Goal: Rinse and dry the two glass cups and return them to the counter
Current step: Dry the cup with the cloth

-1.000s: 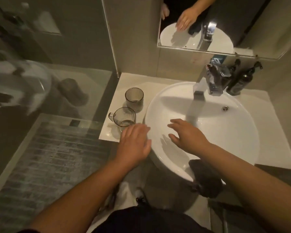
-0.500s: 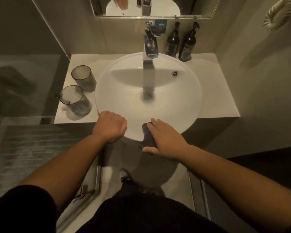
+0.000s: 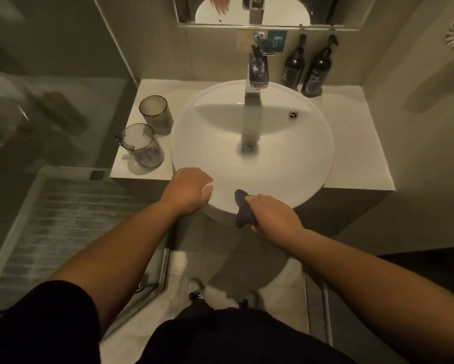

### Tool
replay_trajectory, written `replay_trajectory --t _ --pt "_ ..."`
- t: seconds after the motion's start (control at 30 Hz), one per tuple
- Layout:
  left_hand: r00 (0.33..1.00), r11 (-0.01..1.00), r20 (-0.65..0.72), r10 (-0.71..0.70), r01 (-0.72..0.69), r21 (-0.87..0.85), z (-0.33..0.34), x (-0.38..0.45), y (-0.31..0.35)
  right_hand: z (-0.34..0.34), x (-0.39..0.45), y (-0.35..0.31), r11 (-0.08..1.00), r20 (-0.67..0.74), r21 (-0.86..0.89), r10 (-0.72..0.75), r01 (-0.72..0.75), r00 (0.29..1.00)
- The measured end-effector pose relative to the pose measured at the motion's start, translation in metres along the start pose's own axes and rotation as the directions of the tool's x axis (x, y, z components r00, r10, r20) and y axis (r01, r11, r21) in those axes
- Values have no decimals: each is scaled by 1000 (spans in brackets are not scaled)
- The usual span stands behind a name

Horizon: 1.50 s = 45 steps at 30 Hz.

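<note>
Nearest, the right hand is closed around a dark cloth at the front rim of the round white basin. The left hand rests on that rim beside it, fingers curled loosely, holding nothing. Further back, on the white counter left of the basin, a handled glass cup stands upright, and just behind it a ribbed glass cup. Water runs from the chrome faucet into the bowl. Two dark pump bottles stand against the wall.
</note>
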<state>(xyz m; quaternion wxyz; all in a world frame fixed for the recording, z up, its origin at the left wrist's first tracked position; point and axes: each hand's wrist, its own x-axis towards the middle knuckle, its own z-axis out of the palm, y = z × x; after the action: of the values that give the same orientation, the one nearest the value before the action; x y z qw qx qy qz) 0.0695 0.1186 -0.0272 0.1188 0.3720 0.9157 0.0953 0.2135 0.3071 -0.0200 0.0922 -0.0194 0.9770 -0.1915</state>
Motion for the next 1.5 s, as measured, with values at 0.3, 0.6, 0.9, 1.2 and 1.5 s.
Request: replay_trajectory --t 0.3,0.6,0.9,1.2,1.5 --pt "765 651 -174 -621 379 -658 -11 -64 -81 -46 43 -42 908 58 420 -31 4 998" --pt "765 623 -87 -638 447 -641 -49 -5 -197 -76 171 -104 835 -56 550 68 -26 996" --pt "862 671 -64 -504 343 -658 -44 22 -215 -72 266 -149 961 -3 42 -272 272 962" --pt "878 511 27 -477 302 -805 -45 18 -217 -54 291 -146 820 417 -181 -435 542 798" --pt "927 635 199 -317 363 -682 -53 10 -197 -48 291 -140 742 509 -256 -442 620 739"
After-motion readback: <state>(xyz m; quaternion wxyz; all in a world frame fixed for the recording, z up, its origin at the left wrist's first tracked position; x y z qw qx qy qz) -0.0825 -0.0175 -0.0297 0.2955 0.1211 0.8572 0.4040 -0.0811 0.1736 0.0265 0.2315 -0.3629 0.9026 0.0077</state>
